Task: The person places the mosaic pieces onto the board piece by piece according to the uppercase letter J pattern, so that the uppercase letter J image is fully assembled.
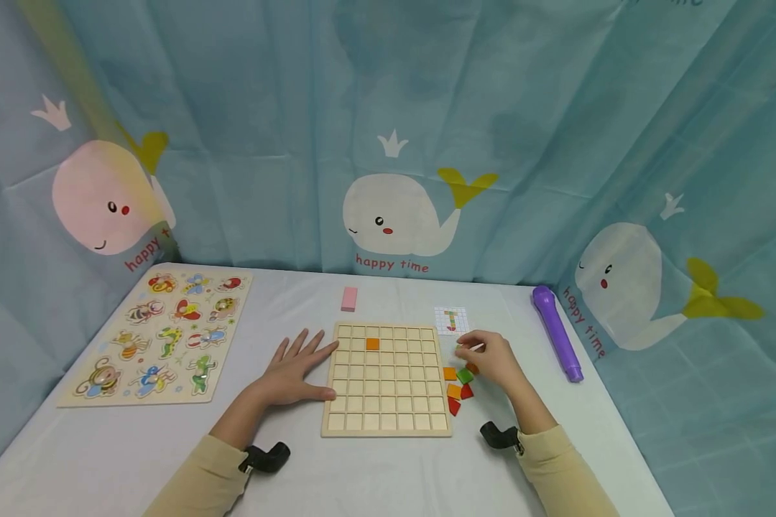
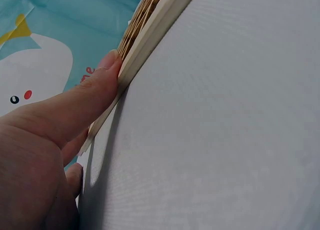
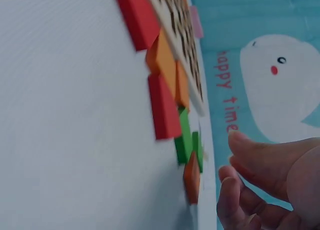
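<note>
A wooden grid board (image 1: 388, 433) lies on the table with one orange tile (image 1: 372, 344) in an upper cell. My left hand (image 1: 294, 375) spreads its fingers at the board's left edge. In the left wrist view the thumb (image 2: 102, 77) touches the board's side (image 2: 145, 45). My right hand (image 1: 493, 357) hovers over loose tiles right of the board, its fingers loosely bent. No tile shows between thumb and fingers in the right wrist view. Below that hand lie a green tile (image 1: 465, 376), a red tile (image 1: 467, 391) and an orange tile (image 1: 453, 391), with others around.
A small pattern card (image 1: 451, 321) with a coloured J shape lies behind the right hand. A pink block (image 1: 349, 299) stands behind the board. At the far left is an insect puzzle board (image 1: 168, 334); a purple stick-shaped object (image 1: 558, 334) lies at the right.
</note>
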`<state>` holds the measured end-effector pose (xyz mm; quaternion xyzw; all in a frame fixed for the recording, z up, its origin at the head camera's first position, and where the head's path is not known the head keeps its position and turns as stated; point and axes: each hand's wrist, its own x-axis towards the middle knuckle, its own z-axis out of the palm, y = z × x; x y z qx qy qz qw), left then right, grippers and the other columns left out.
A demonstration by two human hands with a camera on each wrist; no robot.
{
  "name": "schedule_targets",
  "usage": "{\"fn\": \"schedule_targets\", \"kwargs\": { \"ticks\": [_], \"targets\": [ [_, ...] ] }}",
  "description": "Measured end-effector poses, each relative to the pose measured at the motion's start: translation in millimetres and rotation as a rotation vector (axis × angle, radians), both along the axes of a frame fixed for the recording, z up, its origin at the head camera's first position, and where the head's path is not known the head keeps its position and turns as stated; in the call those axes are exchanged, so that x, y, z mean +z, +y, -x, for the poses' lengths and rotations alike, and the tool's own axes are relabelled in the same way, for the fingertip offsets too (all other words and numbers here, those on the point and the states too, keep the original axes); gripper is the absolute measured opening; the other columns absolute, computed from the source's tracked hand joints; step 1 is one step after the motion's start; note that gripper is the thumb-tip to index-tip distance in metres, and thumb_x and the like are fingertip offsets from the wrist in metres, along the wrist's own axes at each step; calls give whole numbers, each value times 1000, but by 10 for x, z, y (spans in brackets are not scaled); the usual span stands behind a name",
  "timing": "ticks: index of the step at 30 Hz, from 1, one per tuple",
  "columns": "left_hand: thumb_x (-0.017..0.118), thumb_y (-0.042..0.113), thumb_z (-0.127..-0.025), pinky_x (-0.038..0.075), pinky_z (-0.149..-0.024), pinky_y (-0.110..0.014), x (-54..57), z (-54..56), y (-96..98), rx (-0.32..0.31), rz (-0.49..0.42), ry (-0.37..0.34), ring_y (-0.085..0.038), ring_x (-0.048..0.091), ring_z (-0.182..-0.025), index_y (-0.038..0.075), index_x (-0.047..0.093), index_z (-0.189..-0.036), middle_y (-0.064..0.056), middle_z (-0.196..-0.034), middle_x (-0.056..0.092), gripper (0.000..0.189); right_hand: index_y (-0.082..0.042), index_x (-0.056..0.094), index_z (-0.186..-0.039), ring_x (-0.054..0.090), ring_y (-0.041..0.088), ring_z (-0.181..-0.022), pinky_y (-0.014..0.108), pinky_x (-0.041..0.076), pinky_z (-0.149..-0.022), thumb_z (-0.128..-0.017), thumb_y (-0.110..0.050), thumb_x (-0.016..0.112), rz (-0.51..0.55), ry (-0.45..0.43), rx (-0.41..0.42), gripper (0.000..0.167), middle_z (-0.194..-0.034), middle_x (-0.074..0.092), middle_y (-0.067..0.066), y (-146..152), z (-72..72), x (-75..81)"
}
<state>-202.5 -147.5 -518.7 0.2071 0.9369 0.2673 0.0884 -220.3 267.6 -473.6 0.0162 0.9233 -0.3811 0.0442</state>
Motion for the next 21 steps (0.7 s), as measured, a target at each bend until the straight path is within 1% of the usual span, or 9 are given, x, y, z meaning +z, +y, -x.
{"fn": "schedule_targets", "kwargs": {
  "ticks": [2, 5, 9, 12, 15, 18, 21],
  "targets": [
    [76, 68, -75, -5, -121, -66, -6, 2, -1, -1, 4, 0, -45, 1, -155, 23, 36, -159, -15, -169, 17, 103, -7, 73, -109, 62, 20, -82, 28, 55, -70, -92, -22, 76, -23, -6, -28, 23, -99, 71, 7, 86, -38, -35],
    [76, 68, -75, -4, -121, -66, -12, 5, -5, -1, 8, 3, -45, 1, -155, 23, 36, -159, -16, -169, 17, 103, -6, 73, -109, 61, 21, -85, 29, 53, -72, -91, -23, 76, -54, -18, -52, 25, -97, 69, 7, 194, -92, -92],
    [77, 68, -74, -4, -121, -67, -9, 5, -11, 3, 10, 3, -45, 2, -155, 23, 36, -158, -16, -168, 18, 104, -4, 72, -104, 56, 20, -82, 29, 48, -70, -89, -25, 78, -93, -42, -50, 26, -88, 65, 5, 264, -129, -167],
    [76, 68, -74, -4, -121, -67, -15, 6, -13, 5, 14, 0, -45, 1, -155, 24, 36, -158, -16, -169, 17, 104, -5, 70, -99, 53, 19, -79, 29, 43, -68, -88, -26, 80, -113, -64, -52, 26, -83, 61, 4, 277, -131, -204],
    [75, 70, -74, -4, -122, -65, -22, 11, -12, 4, 22, -5, -43, 1, -156, 25, 34, -159, -14, -169, 17, 104, -4, 69, -95, 52, 19, -77, 29, 42, -65, -87, -25, 80, -106, -88, -63, 25, -82, 58, 5, 273, -120, -197],
    [75, 69, -75, -5, -122, -65, -28, 16, -8, -1, 13, -5, -43, 0, -156, 26, 34, -159, -13, -169, 17, 103, -5, 66, -92, 52, 20, -77, 28, 42, -64, -87, -24, 80, -92, -106, -74, 24, -82, 57, 6, 259, -96, -153],
    [75, 70, -75, -5, -122, -64, -30, 17, -6, 0, 21, -10, -41, 0, -156, 27, 33, -159, -11, -170, 16, 103, -6, 65, -92, 52, 21, -79, 28, 43, -65, -88, -23, 79, -74, -78, -58, 22, -84, 59, 6, 213, -44, -88]
  ]
}}
